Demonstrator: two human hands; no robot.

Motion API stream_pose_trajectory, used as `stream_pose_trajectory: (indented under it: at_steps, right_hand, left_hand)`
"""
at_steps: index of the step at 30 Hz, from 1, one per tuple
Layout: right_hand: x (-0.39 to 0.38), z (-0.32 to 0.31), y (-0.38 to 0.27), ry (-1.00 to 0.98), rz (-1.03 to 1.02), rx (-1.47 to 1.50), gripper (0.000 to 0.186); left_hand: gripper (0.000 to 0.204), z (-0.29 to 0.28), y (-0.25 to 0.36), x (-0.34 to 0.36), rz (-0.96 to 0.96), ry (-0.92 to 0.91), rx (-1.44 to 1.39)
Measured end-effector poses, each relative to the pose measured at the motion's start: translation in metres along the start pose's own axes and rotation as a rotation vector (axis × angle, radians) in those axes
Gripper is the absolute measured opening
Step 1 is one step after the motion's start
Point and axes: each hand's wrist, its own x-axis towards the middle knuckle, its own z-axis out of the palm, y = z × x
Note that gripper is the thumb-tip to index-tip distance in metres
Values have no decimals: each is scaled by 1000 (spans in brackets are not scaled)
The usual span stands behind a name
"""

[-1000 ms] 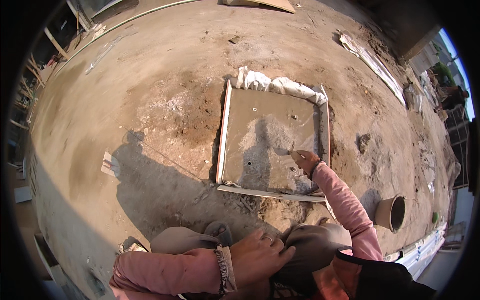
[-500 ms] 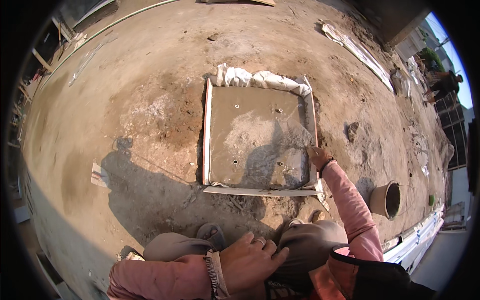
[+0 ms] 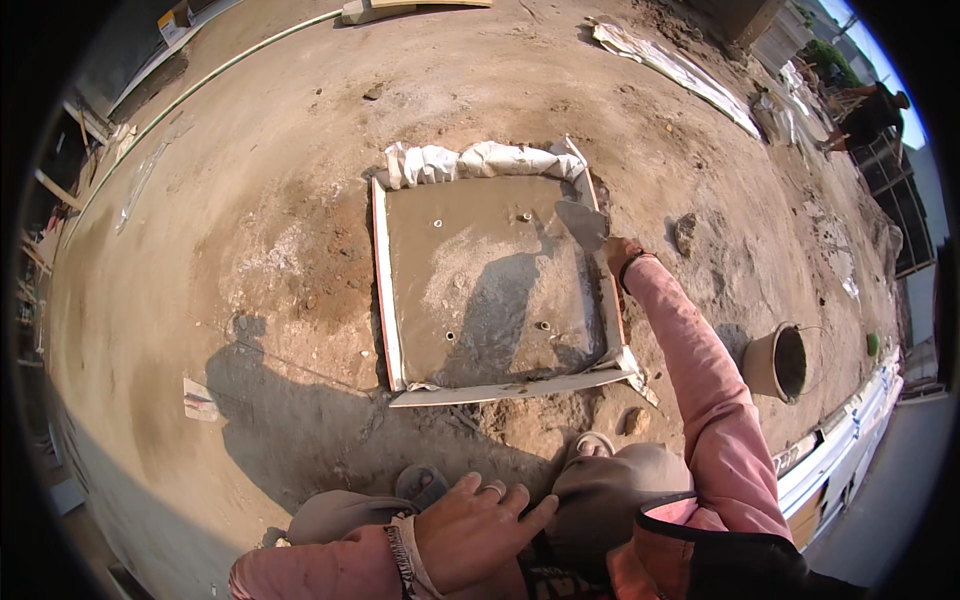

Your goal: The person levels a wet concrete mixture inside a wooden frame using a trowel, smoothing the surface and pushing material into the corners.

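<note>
My right hand [image 3: 620, 254] grips a trowel [image 3: 580, 220] at the upper right inside edge of a square form [image 3: 384, 290] made of boards, with crumpled white sacking [image 3: 480, 160] along its far side. Wet grey concrete [image 3: 440, 265] fills the form, with a paler rough patch in the middle and several small short tubes [image 3: 451, 337] standing in it. My left hand [image 3: 472, 532] hovers low over my legs near the bottom centre, fingers loosely curved and apart, holding nothing.
A bucket [image 3: 775, 362] stands at the right beside white stacked panels [image 3: 840, 450]. A flattened sack [image 3: 675, 75] and a person [image 3: 870, 115] are at the upper right. A long pipe [image 3: 200, 82] runs at upper left; a rock [image 3: 685, 233] lies right of the form.
My right hand and the trowel have moved up along the form's right side to its far corner. The view has shifted, so the form appears further left. My left hand stays low.
</note>
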Motion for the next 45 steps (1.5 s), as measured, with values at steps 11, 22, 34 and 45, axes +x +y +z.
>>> stream_pose_trajectory:
  at_steps: [11,22,34,45]
  right_hand:
    - [-55,-92,-32,52,449,690,41]
    - [-184,55,257,426,1161,917,37]
    - [-137,11,258,305,1164,1209,38]
    - [-213,-34,226,351,910,1432,44]
  left_hand:
    - [48,-7,-13,24,-115,-137,-110]
    - [54,4,-28,51,-204,-270,-216]
    - [51,24,-41,66,-335,-193,-204]
    - [51,13,-28,83,-286,-335,-174]
